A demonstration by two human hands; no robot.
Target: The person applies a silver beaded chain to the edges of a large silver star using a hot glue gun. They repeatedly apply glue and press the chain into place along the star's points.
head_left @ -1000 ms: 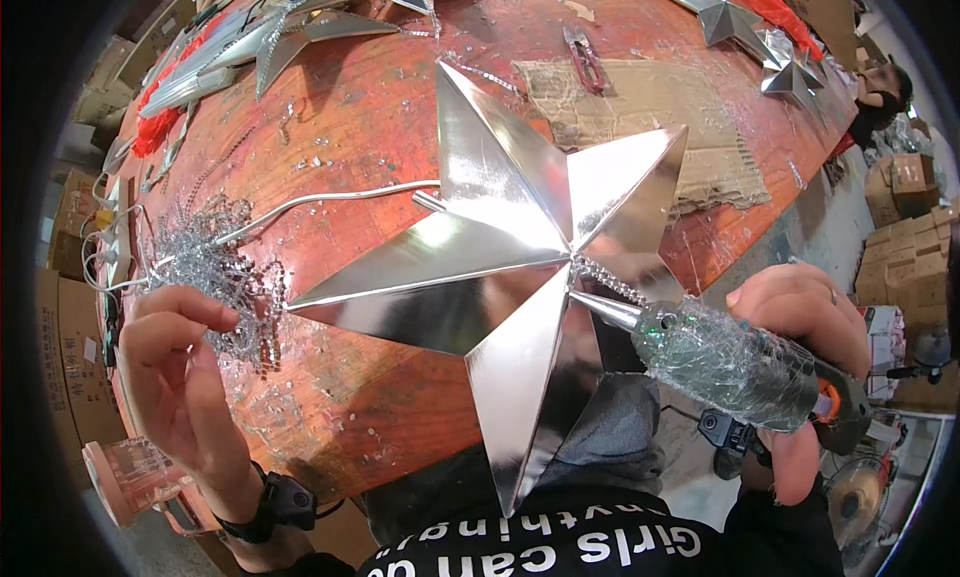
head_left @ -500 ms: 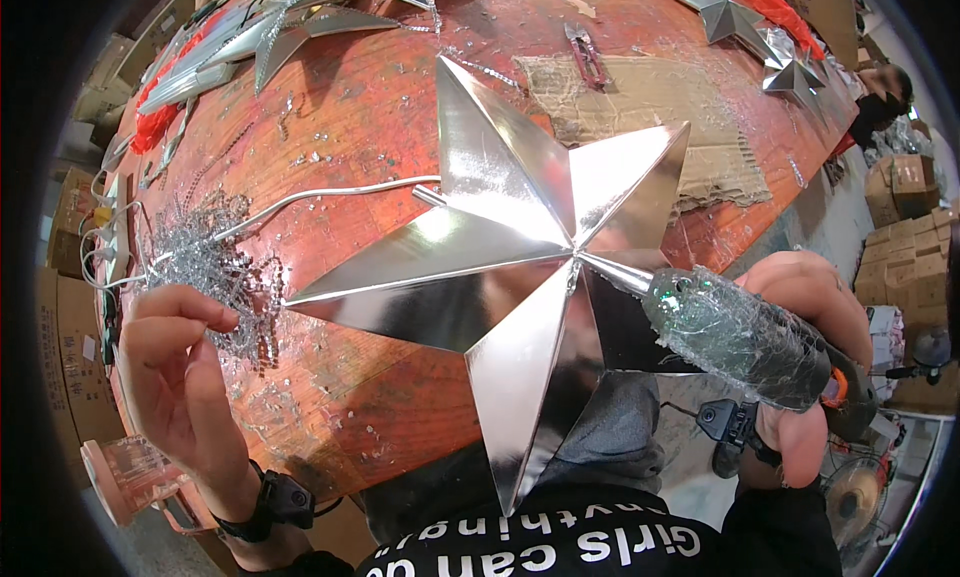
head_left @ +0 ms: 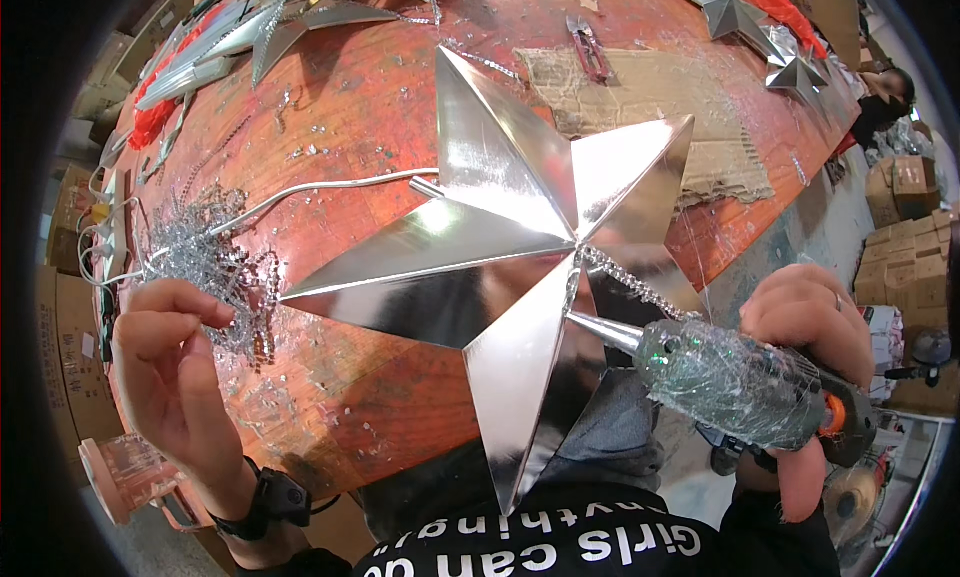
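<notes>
A large silver five-pointed star (head_left: 520, 177) with raised ridges lies in front of me, its lowest point over my lap. My right hand (head_left: 815, 322) grips a hot glue gun (head_left: 735, 382) wrapped in clear stringy film. Its metal nozzle rests at or just above the lower ridge, below the star's centre. A silver rhinestone chain (head_left: 640, 285) runs from the centre along the right-hand ridge. My left hand (head_left: 175, 367) is closed in a pinch beside the star's left point, near a tangled heap of silver trim (head_left: 205, 242). Whatever the fingertips hold is too small to tell.
Red-handled snips (head_left: 588, 52) and a cardboard sheet (head_left: 650, 107) lie on the worn red table (head_left: 360, 417). A white cord (head_left: 330, 184) crosses leftward. More silver stars (head_left: 725, 19) sit at the far side. A person (head_left: 880, 92) is far right, near stacked boxes (head_left: 910, 262).
The glue gun's nozzle has moved down and left from the right-hand ridge to the lower one, uncovering the rhinestone chain. My left hand has barely moved.
</notes>
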